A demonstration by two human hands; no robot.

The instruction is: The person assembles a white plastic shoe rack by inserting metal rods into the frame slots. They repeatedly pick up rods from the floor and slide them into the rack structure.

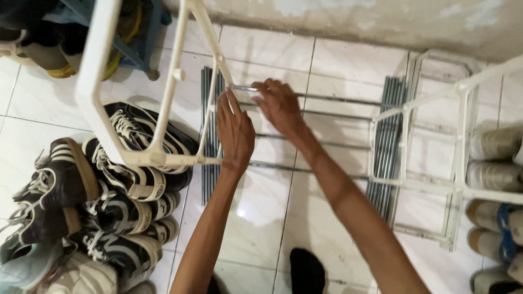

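A thin grey metal rod (305, 97) is pinched by the right hand (279, 103) while the white plastic rack side frame (163, 158) is steadied by the left hand's (235, 133) pressed-together fingers; the rod is best kept level with its socket

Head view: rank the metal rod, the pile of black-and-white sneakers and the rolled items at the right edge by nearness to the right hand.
1. Metal rod, under the right hand's fingers.
2. Black-and-white sneakers, piled at the left.
3. Rolled items, far right edge.
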